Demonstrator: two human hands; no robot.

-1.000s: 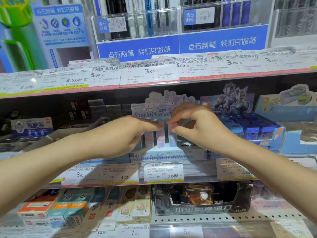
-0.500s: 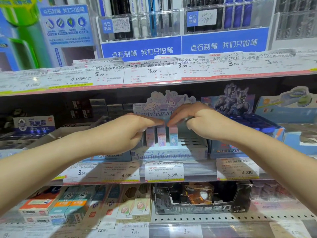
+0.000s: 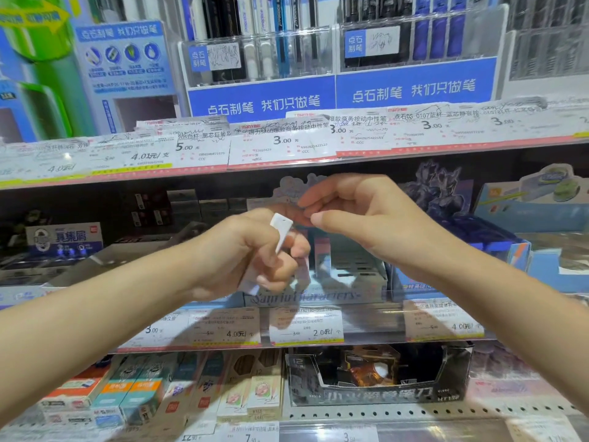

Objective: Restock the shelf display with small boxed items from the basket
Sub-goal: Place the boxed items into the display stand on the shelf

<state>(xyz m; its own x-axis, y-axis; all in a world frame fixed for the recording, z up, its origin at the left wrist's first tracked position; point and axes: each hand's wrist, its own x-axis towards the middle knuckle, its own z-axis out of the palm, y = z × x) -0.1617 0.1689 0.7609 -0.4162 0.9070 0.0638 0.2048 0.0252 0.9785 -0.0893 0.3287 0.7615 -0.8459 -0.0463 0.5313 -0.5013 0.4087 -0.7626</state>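
My left hand (image 3: 251,256) is closed around a small white boxed item (image 3: 279,232), tilted, held in front of the Sanrio display tray (image 3: 350,275) on the middle shelf. The item's white tab sticks up above my fingers and its lower end shows below my palm. My right hand (image 3: 360,215) hovers just right of and above it, fingers curled and apart, holding nothing. A pink boxed item (image 3: 321,250) stands in the tray behind my hands. The tray's slotted rows to the right look empty. No basket is in view.
A blue box of dark blue items (image 3: 484,240) sits right of the tray. Price labels (image 3: 306,327) line the shelf edge. Above is a pen rack (image 3: 414,87); below, a black sharpener box (image 3: 379,387) and small cartons (image 3: 127,393).
Both hands pulled back from the tray toward me. My left hand now grips a white boxed item and has turned it; my right hand rose and came off the boxes.
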